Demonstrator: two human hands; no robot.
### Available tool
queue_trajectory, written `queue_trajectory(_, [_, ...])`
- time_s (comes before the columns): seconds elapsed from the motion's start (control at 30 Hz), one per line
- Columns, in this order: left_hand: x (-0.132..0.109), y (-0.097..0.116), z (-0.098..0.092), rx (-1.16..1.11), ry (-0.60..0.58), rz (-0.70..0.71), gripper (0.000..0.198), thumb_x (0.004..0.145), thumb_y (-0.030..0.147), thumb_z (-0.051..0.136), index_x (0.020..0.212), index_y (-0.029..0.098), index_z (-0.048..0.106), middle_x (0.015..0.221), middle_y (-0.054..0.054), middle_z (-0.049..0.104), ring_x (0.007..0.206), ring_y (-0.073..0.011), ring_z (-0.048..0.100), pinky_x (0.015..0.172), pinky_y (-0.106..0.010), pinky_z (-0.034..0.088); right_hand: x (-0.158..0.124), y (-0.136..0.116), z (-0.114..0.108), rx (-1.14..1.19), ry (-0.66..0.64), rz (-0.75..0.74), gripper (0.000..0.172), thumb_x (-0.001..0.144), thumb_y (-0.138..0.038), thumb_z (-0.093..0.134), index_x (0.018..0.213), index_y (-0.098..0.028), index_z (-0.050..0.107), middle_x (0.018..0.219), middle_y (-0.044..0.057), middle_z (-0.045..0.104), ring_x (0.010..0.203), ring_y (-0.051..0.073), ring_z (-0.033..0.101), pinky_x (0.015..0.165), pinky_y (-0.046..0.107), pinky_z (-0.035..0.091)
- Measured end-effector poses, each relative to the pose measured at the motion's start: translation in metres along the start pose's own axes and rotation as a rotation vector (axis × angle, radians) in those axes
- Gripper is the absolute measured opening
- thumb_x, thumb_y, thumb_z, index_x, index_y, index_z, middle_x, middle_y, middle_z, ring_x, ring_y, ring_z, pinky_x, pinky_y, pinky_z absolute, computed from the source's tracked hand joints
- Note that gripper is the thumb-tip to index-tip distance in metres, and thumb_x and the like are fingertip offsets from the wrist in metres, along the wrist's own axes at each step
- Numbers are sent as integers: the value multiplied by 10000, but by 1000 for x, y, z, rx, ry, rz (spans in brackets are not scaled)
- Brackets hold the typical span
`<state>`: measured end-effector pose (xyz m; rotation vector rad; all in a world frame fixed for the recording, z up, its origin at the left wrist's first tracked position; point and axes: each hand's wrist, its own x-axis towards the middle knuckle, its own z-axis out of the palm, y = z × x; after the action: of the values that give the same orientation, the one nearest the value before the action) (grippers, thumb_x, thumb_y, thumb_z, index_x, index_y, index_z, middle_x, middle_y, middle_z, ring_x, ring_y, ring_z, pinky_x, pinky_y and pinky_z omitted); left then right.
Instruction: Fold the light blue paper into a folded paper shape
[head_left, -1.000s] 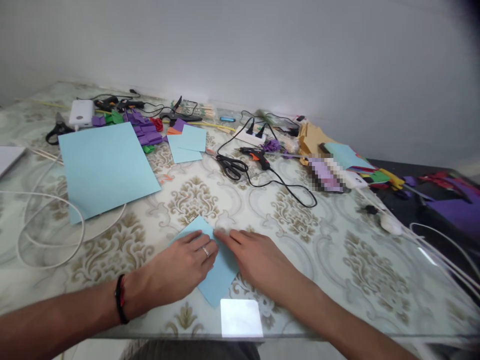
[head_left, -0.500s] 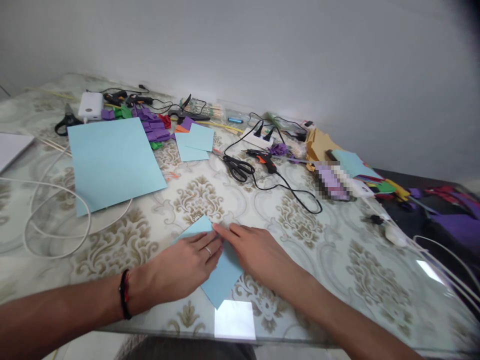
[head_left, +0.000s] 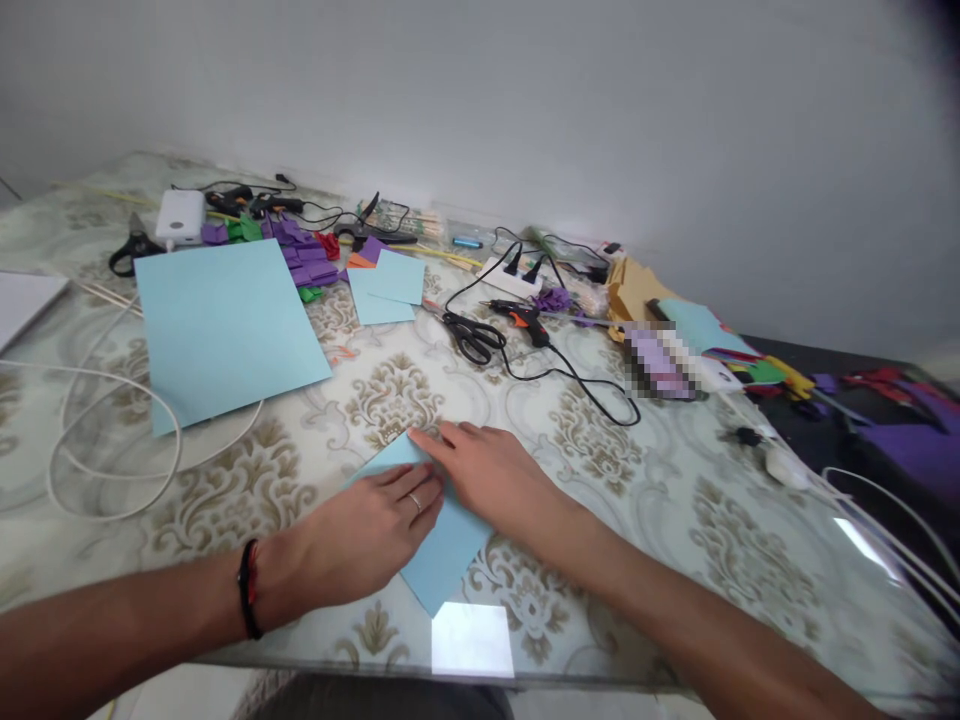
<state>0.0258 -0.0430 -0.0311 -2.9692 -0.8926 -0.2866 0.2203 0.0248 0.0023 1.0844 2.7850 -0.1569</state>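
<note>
A light blue sheet of paper [head_left: 448,550] lies slantwise on the table near its front edge, partly covered by both hands. My left hand [head_left: 375,530], with a ring on one finger, rests flat across the sheet, fingers stretched out and pressing on it. At the sheet's far corner is the index fingertip of my right hand [head_left: 491,470]. Its other fingers are bent loosely, and its thumb is hidden. Whether the sheet is folded under my hands cannot be made out.
Left of my hands lies a large blue sheet [head_left: 232,330] beside a looped white cable [head_left: 178,440]. Farther back are small blue squares [head_left: 397,278], black scissors [head_left: 472,335], a glue gun [head_left: 525,318], a power strip [head_left: 511,278] and purple folded pieces [head_left: 307,255].
My right hand has slid slightly up and left, its index finger reaching the sheet's far corner. My left hand and the sheet stay nearly in place.
</note>
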Motion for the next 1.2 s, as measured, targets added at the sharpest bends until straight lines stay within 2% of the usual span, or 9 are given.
queue_trajectory(0.13, [1,-1,-2,-40,4,29,372,1006,147,492,1338,71,641,1354,-157,704,1266,-273,646,1151,-404,434,7,10,4,136,112,-220,491,952,-42,534,1428,-152,578,1422,159,612,1309,286,548,1057,452,500])
queue_trajectory(0.23, [1,-2,-7,-51,1,17,359,989,214,530,1282,72,680,1293,-155,732,1234,-299,647,1139,-448,428,7,16,9,245,148,-329,424,969,-51,529,1369,-154,626,1410,152,623,1329,262,540,1118,465,464])
queue_trajectory(0.4, [1,-5,-15,-76,48,-45,222,967,240,570,1011,144,765,1175,-123,766,1159,-286,666,1147,-475,412,-14,19,18,273,178,-221,471,945,11,460,1371,-138,597,1322,175,617,1202,274,586,1007,486,546])
queue_trajectory(0.57, [2,-6,-15,-56,87,-29,201,987,234,563,894,154,722,1024,-100,760,1001,-260,690,949,-415,536,-27,13,25,317,226,-170,619,861,71,448,1436,-147,515,1538,193,473,1418,309,431,1123,574,466])
queue_trajectory(0.83, [2,-12,-17,-92,111,-145,213,936,205,599,729,188,650,768,-56,667,829,-246,652,785,-401,563,-38,3,27,285,188,-160,615,819,57,489,1417,-65,563,1317,189,624,1209,312,531,1048,538,511])
queue_trajectory(0.9, [2,-16,-14,-94,87,-194,168,951,212,592,816,178,685,869,-78,699,914,-268,674,798,-413,569,-46,-2,29,258,191,-158,573,849,43,473,1402,-62,578,1235,183,652,1135,308,555,1003,535,541])
queue_trajectory(0.97, [1,-18,-7,-88,71,-226,180,958,211,584,1067,147,713,1138,-132,718,1142,-309,660,975,-461,545,-54,-8,31,248,196,-151,552,857,42,467,1385,-63,590,1208,177,662,1114,304,564,995,520,554])
queue_trajectory(1.07, [-2,-19,5,-62,60,-249,485,1003,232,528,1470,103,523,1577,-207,484,1485,-351,439,1209,-508,371,-63,-14,34,240,231,-120,523,861,44,463,1355,-55,603,1215,176,661,1110,300,570,1009,494,559])
queue_trajectory(1.2, [-6,-17,16,-53,31,-267,560,1055,288,466,1583,116,393,1696,-210,308,1590,-363,250,1275,-528,248,-67,-19,38,215,255,-61,508,882,27,455,1359,-74,595,1159,161,661,1046,293,591,971,501,576])
